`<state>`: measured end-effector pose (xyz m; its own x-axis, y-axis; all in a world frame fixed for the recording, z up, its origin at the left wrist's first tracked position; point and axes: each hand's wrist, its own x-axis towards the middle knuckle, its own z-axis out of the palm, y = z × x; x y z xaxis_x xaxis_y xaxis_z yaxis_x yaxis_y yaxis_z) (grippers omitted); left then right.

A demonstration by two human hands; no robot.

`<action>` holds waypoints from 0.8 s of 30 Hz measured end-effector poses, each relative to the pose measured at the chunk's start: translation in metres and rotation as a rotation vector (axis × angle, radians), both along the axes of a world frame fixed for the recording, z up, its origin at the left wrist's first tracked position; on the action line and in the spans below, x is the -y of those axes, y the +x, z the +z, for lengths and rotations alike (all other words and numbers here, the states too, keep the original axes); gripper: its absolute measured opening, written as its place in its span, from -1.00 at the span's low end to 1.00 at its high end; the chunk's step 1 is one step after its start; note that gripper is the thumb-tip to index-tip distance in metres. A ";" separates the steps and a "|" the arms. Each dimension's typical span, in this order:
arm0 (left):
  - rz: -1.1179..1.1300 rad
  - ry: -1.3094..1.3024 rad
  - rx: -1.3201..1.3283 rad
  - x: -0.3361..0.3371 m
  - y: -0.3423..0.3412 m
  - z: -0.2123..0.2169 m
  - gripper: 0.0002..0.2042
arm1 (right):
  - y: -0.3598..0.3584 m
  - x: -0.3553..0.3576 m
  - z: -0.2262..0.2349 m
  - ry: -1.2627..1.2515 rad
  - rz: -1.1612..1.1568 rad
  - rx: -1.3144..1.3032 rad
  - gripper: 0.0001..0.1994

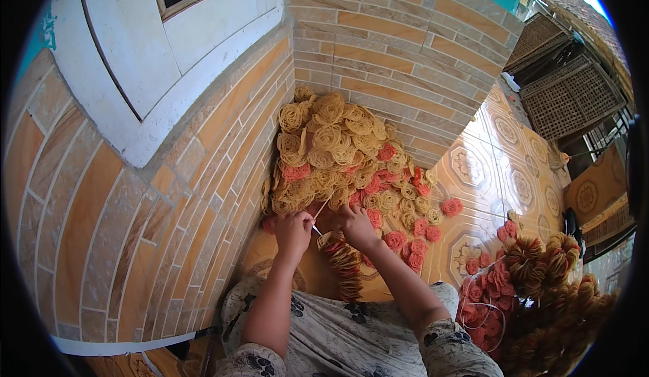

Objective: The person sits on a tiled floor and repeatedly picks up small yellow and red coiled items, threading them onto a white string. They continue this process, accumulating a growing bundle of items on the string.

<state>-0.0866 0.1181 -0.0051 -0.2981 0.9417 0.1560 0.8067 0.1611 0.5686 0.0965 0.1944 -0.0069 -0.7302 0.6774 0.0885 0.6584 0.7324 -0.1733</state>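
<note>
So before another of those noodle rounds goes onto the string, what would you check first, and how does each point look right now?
1. Left hand has the pale string: ok, pinched at the fingers.
2. Right hand is at the threaded stack: ok, at its top end.
3. Loose pile of rounds within reach: ok, just beyond both hands.
4. Stack hangs straight on the string: ok, it hangs down toward the lap.
5. String free of knots: cannot tell, too thin.
6. Finished bundles clear of the hands: ok, off to the right.

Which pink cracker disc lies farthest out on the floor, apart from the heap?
The lone pink disc right of the heap, on bare patterned tile; other pink discs cluster together.
</note>
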 end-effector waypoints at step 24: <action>-0.109 -0.172 0.689 -0.010 -0.004 -0.016 -0.80 | 0.009 -0.017 0.017 -0.340 -0.206 -0.560 -0.76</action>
